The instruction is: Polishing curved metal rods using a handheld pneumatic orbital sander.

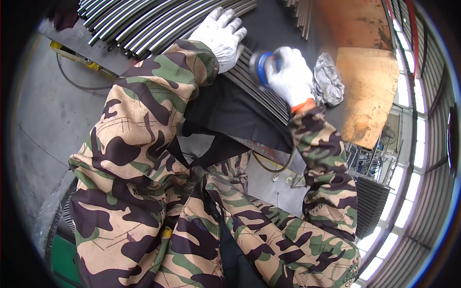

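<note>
My left hand (pixel 222 39), in a white knit glove, lies with its fingers spread on metal rods near the top middle. My right hand (pixel 291 76), gloved in white with an orange cuff, is wrapped round a round blue tool (pixel 261 69). The tool has a grey edge blurred by motion and looks like a small sander. Several thin steel rods (pixel 257 91) lie side by side at a slant, running from under my left hand past the tool. Beneath them is a black cloth (pixel 225 113) over the work surface.
Many polished steel rods (pixel 158 24) are stacked at the upper left; more rods (pixel 301 18) lie at the top. Crumpled silver wrapping (pixel 329 79) sits right of my right hand, beside a brown board (pixel 367 96). A hose (pixel 276 169) hangs below the table edge.
</note>
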Demonstrator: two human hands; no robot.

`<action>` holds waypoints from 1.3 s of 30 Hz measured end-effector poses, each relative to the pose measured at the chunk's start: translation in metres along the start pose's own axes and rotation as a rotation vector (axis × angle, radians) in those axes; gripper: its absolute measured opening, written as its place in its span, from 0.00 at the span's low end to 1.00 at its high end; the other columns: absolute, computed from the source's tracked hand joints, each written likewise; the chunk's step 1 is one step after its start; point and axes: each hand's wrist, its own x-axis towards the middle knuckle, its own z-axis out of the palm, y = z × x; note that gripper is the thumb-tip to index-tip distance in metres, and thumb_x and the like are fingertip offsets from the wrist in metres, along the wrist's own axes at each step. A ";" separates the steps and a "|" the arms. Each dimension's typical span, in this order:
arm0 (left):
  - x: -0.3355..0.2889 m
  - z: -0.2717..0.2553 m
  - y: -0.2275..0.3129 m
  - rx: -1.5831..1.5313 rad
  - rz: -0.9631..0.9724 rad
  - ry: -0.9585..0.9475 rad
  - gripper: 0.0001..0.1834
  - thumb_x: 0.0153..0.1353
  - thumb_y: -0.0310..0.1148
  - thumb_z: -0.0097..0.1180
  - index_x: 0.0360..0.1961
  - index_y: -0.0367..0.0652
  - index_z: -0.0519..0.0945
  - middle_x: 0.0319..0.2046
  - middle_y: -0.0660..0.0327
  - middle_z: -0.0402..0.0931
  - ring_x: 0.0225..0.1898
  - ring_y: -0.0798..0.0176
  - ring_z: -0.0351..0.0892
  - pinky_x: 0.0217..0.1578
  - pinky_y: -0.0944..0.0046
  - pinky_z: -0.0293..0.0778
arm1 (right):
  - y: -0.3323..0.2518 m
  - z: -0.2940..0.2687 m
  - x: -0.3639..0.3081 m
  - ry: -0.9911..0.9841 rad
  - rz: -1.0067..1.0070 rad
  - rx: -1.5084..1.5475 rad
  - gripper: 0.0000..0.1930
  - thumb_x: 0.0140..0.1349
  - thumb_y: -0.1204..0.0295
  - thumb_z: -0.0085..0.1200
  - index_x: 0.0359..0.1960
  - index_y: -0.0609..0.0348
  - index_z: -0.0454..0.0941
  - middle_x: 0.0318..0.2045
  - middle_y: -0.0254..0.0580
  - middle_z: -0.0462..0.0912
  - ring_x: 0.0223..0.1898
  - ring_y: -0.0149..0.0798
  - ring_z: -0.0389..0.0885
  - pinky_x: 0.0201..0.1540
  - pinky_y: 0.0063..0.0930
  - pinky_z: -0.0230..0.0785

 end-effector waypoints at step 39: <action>-0.012 0.008 -0.005 0.047 -0.093 0.093 0.27 0.72 0.43 0.52 0.62 0.32 0.81 0.67 0.42 0.77 0.72 0.35 0.69 0.76 0.34 0.55 | 0.032 0.031 -0.029 0.081 -0.027 0.078 0.16 0.64 0.55 0.62 0.47 0.49 0.81 0.44 0.53 0.83 0.43 0.58 0.86 0.46 0.53 0.81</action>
